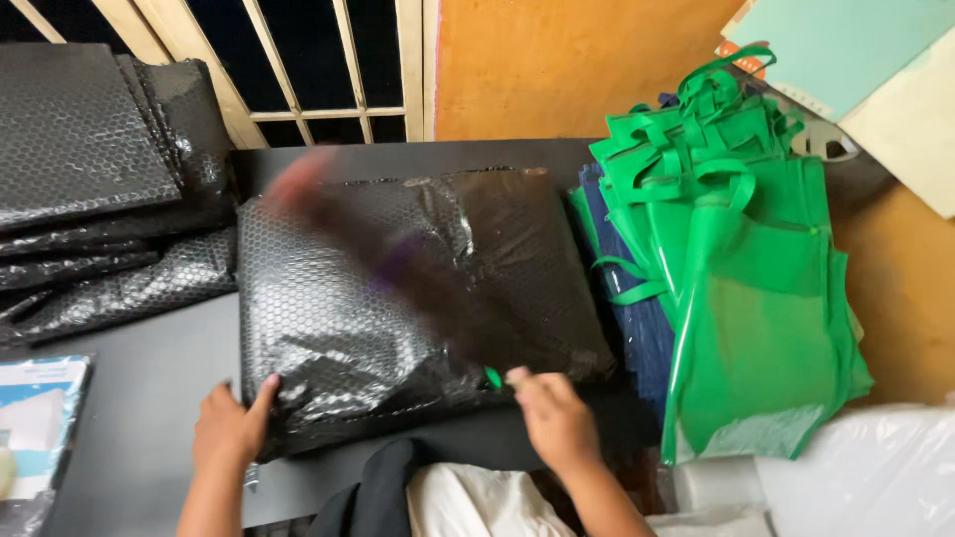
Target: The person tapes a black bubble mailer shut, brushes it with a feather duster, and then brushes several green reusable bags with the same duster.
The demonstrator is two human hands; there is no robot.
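A flat package wrapped in black bubble wrap (328,308) lies on a dark table (149,388) in front of me. My left hand (231,428) grips its near left corner, thumb on top. My right hand (552,418) rests at the near right edge with its fingers curled; a small green bit (494,378) shows at its fingertips. A blurred streak (398,268), pinkish at its far end, crosses the package diagonally from the upper left towards my right hand. I cannot tell what it is.
More black bubble-wrapped packs (90,149) are stacked at the left. A pile of green fabric bags (746,288) over blue ones (647,328) lies at the right. Clear plastic (875,467) sits at the lower right, a light blue box (35,418) at the lower left.
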